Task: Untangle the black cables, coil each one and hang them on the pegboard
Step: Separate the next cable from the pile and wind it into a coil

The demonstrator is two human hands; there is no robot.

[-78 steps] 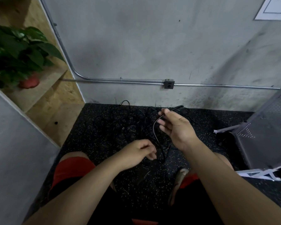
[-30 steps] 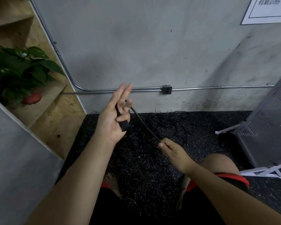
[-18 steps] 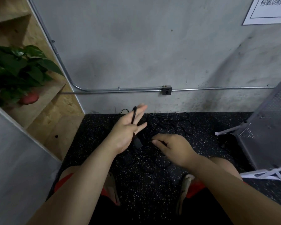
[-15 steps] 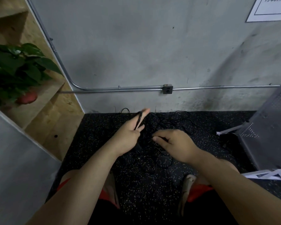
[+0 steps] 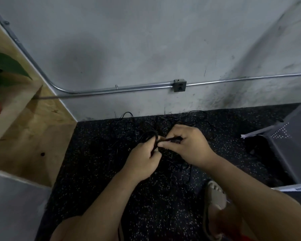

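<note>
Hands together over the black cables (image 5: pixel 176 158), coiling one.
Loops of one cable (image 5: pixel 150 136) sit gripped in the left hand (image 5: pixel 142 159). The right hand (image 5: pixel 189 146), touching it, pinches the free run, which lies crosswise between them. The rest of the tangle lies on the floor (image 5: pixel 97 153) just beneath and beyond, by the wall. The pegboard (image 5: pixel 292 150) stands well off to the right, nearer the right hand.

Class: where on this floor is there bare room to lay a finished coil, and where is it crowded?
Bare mat lies along the wooden shelf, left of the left hand, and low between the forearms. Crowded: cables spread round the right hand, up to the wall and toward the pegboard.
</note>
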